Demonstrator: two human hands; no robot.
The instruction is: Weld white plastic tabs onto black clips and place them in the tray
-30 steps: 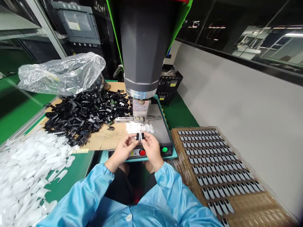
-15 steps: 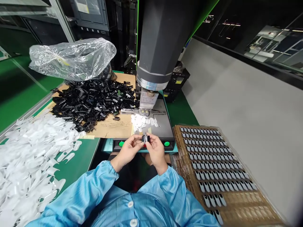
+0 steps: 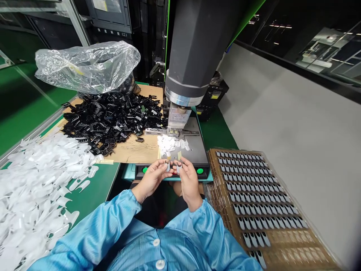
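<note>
My left hand point(image 3: 153, 178) pinches a small whitish plastic piece with a dark edge point(image 3: 167, 166). In my right hand point(image 3: 188, 181), a similar small piece point(image 3: 179, 168) is gripped between thumb and fingers. The two pieces stand side by side, slightly apart, over the front edge of the machine base. Just beyond my fingers, a little heap of white plastic pieces point(image 3: 167, 143) lies on the machine's plate point(image 3: 194, 152). Above that heap hangs the pale press head point(image 3: 178, 116), over a metal fixture point(image 3: 173, 131).
Black plastic clips point(image 3: 113, 116) are piled on cardboard point(image 3: 132, 150) at left, near a clear plastic bag point(image 3: 87, 67). White pieces point(image 3: 36, 192) cover the green table. Stacked trays point(image 3: 217, 188) at right hold rows of grey-and-black parts. Green buttons point(image 3: 200, 171) flank the base's front.
My hands have turned the pieces, so their whitish faces now show instead of the black sides. The two pieces have moved a little further apart. The whole view has shifted slightly.
</note>
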